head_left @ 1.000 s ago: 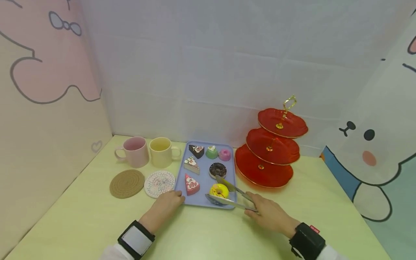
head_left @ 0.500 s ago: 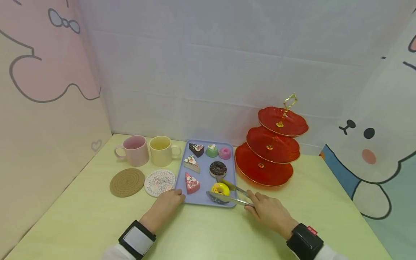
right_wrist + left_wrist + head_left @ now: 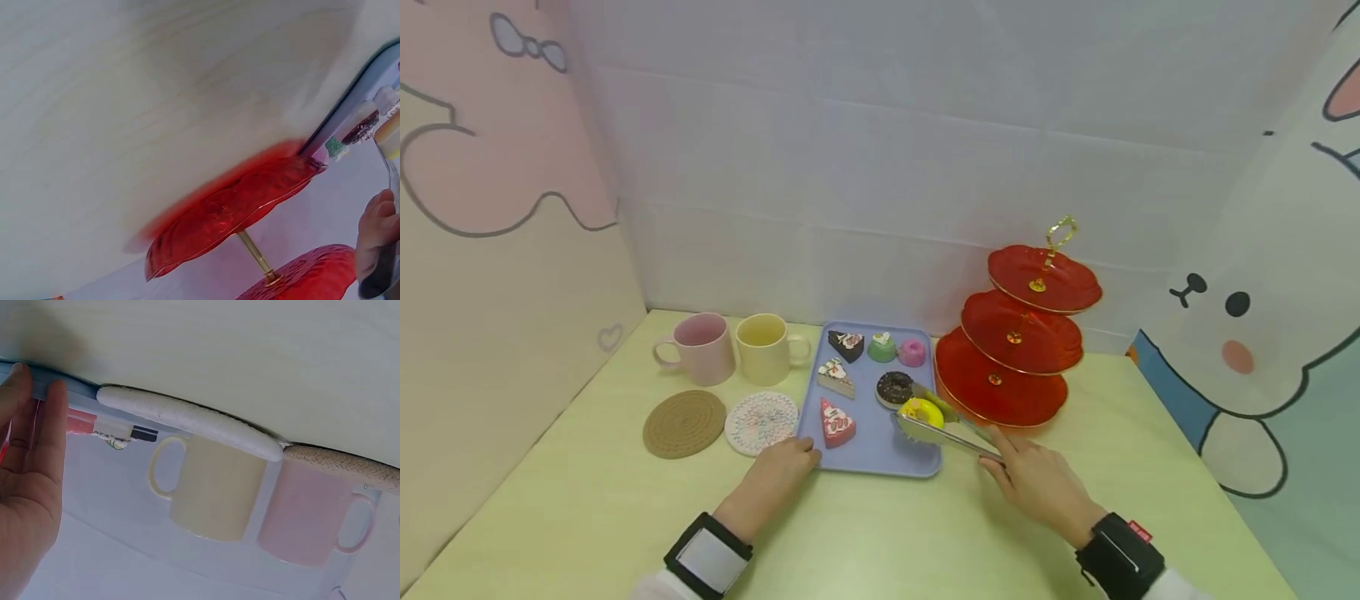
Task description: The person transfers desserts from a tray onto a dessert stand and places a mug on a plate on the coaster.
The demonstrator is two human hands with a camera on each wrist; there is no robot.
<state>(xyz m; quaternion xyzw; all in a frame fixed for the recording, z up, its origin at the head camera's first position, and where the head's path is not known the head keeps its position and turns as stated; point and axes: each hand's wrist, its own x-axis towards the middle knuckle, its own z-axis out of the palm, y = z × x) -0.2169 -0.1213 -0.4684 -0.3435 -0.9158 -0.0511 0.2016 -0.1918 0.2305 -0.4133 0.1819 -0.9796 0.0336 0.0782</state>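
Note:
In the head view my right hand (image 3: pixel 1037 479) grips metal tongs (image 3: pixel 958 437), whose jaws stand on either side of a yellow doughnut (image 3: pixel 922 412). The doughnut appears raised over the right side of the lilac tray (image 3: pixel 880 458). My left hand (image 3: pixel 775 475) holds the tray's front-left corner, thumb and fingers at the rim in the left wrist view. On the tray lie a chocolate doughnut (image 3: pixel 895 388), a pink cake slice (image 3: pixel 837 423), a white slice (image 3: pixel 836 378), a dark slice (image 3: pixel 847 346), a green cake (image 3: pixel 882 347) and a pink ring-shaped cake (image 3: pixel 912 352).
A red three-tier stand (image 3: pixel 1000 400) rises just right of the tray. To the left stand a pink mug (image 3: pixel 703 350) and a yellow mug (image 3: pixel 763 350), with a brown coaster (image 3: pixel 684 424) and a white patterned coaster (image 3: pixel 762 423) before them. A white wall backs the table.
The tongs have come up with the yellow doughnut and moved towards the back right of the tray, the right hand with them. My left hand stays at the tray corner. The head view shifts slightly.

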